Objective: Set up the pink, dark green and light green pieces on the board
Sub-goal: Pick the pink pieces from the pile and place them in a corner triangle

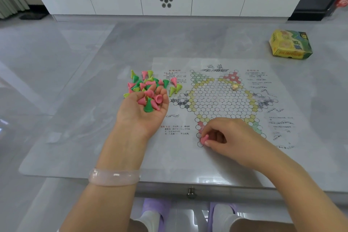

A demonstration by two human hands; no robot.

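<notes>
A pale bracelet [114,177] circles the left wrist in the lower left of the frame. Above it, left of centre, the left hand [145,107] lies palm up on the grey table [75,100], its fingers loosely cupped around a handful of pieces [150,100], mostly pink with a dark green one standing among them. Just beyond its fingertips, a loose pile of pieces [148,81] in pink, dark green and light green lies on the table, spilling onto the left edge of the board [222,100], a printed paper sheet with a star of hexagon cells at the frame's centre. A small pale die [234,87] sits on the upper part of the star. Lower centre, the right hand [224,135] pinches a single pink piece [204,139] between thumb and fingers, at the star's lower left point. At the upper right, a yellow and green box [291,44] rests on the table, well apart from the board.
</notes>
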